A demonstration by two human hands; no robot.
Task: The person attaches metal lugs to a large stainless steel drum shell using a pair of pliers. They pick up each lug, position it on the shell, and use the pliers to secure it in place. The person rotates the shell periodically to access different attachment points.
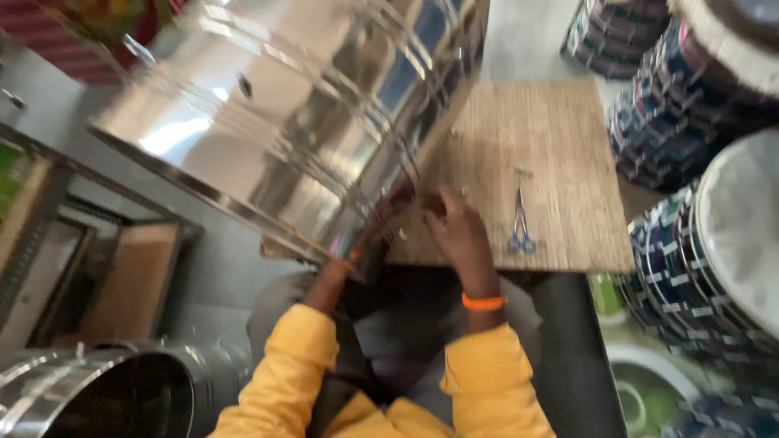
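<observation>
Large polished steel drum (284, 122) tilted on its side over woven mat (560, 162), filling upper left of view. Left hand (381, 219) reaches under drum's rim, mostly hidden by steel; grip cannot be told. Right hand (458, 231), orange wristband (484, 302) on wrist, rests beside rim on mat edge, fingers curled; what it holds unclear. Blue-handled scissors (521, 223) lie shut on mat, just right of hand. Second steel drum (105, 393) at lower left. Stacked banded containers (690, 243) at right.

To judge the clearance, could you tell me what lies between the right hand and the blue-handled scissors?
Only bare woven mat separates the right hand from the scissors in the head view.
</observation>
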